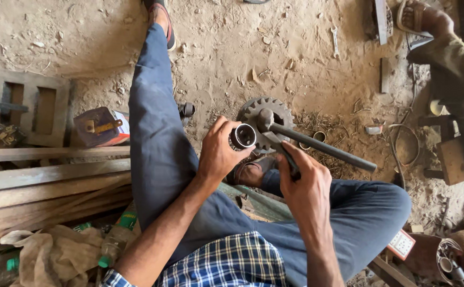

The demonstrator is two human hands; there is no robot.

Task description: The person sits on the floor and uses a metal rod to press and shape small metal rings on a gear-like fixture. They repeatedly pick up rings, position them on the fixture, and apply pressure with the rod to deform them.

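Risk: left hand (218,154) clamped on sleeve (243,136) beside gear (266,119); right hand (304,183) gripping rod (322,148), could slip, pinching fingers.

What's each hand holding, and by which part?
Left hand grips a short metal sleeve by its outer wall; right hand holds a dark tool by its handle, beside the gear.

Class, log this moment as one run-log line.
left hand: grips metal ring | right hand: grips rod | gear: behind both

Dark grey gear (266,125), blue trousers (160,138)
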